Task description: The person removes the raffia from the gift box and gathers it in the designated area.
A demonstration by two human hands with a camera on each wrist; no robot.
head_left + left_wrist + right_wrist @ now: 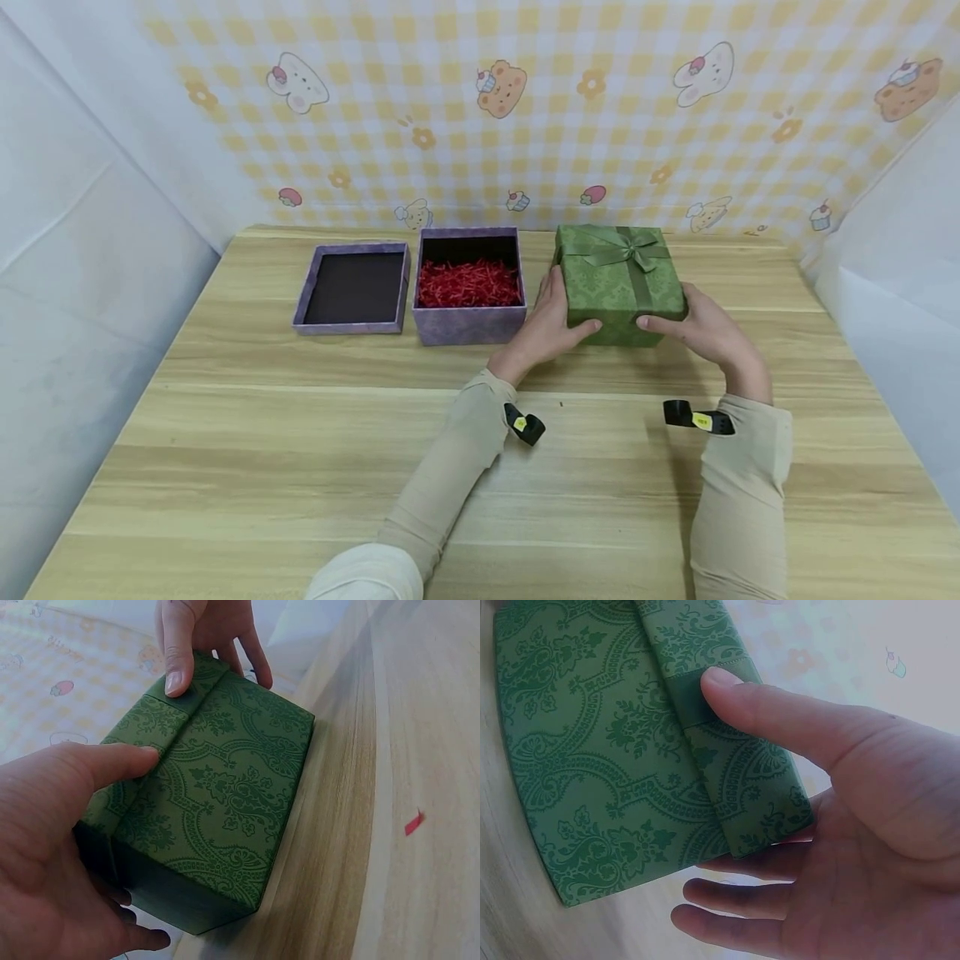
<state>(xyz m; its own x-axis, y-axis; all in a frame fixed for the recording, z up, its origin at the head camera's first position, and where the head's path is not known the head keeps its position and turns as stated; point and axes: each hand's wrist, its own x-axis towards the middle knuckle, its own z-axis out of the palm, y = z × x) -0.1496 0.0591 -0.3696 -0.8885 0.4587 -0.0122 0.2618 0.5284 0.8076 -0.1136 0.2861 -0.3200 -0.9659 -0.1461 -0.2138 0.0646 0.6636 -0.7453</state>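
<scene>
A green patterned gift box (611, 329) stands at the back of the table, its lid (607, 283) on top with a green ribbon and bow (628, 248). My left hand (549, 321) grips the lid's left side, thumb against the front rim and fingers along the side. On the opposite side my right hand (708, 329) holds the lid, its thumb on the ribbon band at the front rim in the right wrist view. Left of the green box is an open purple box (470, 325) with red shredded paper (468, 283) inside. The undersides of both palms are partly hidden in the head view.
A purple lid (348, 328) lies with its dark inside up, left of the purple box. A small red paper scrap (414, 822) is on the wooden table (300, 467). Behind stands a yellow checked cloth (420, 100), with white sheets at both sides.
</scene>
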